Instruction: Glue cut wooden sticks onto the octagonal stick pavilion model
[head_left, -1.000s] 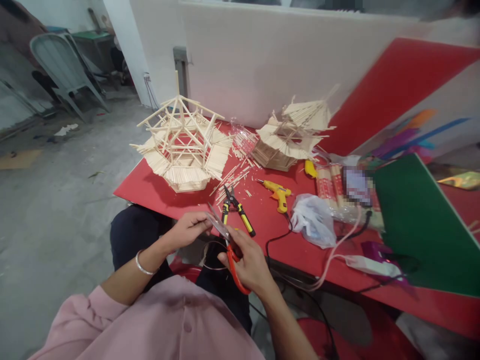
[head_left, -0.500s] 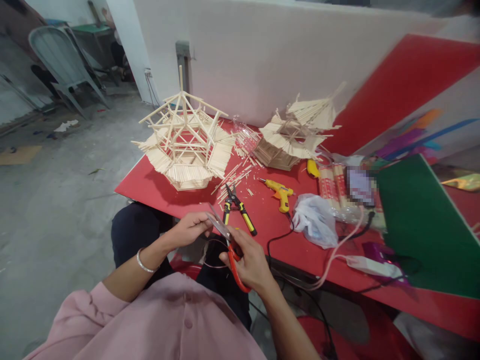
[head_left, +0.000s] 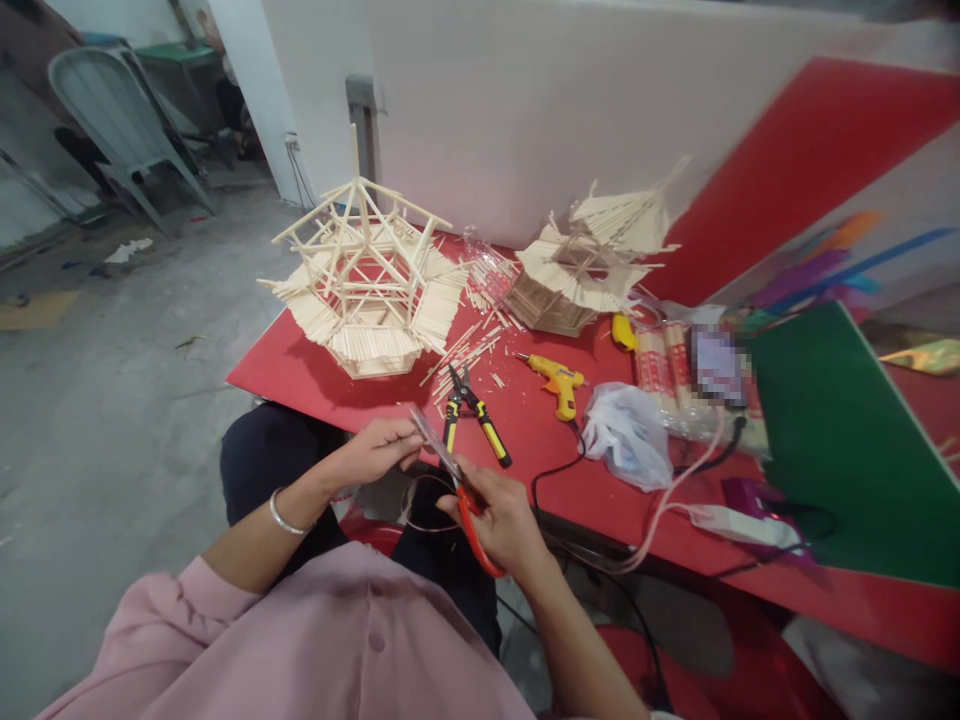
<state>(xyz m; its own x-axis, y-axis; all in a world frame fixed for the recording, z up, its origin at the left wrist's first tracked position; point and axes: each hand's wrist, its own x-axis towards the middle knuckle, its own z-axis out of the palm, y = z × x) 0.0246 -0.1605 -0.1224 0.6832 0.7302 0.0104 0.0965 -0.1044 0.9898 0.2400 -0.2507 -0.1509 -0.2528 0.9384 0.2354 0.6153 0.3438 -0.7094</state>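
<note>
Over my lap, at the front edge of the red table, my right hand (head_left: 499, 515) grips a pair of scissors (head_left: 472, 530) by the orange handles. The blades point up and to the left, nearly together. My left hand (head_left: 379, 450) is closed in a pinch beside the blades; what its fingers hold, if anything, is too small to make out. Below the scissors hangs a thin loop (head_left: 405, 510), its ends unclear. Just beyond my hands lie yellow-and-black cutting pliers (head_left: 484, 420), jaws apart. A pavilion-like model of thin wooden sticks (head_left: 375, 345) stands behind them.
The red table (head_left: 262, 355) also holds a second stick model (head_left: 555, 305), loose sticks (head_left: 465, 355), a yellow glue gun (head_left: 559, 382), a white plastic bag (head_left: 630, 435), a power strip (head_left: 742, 527) with cables, and a green board (head_left: 847, 450). A chair (head_left: 105, 105) stands at left.
The scissor blades were a little apart and are now closer together. Both hands stay almost in place. The whole view has shifted slightly.
</note>
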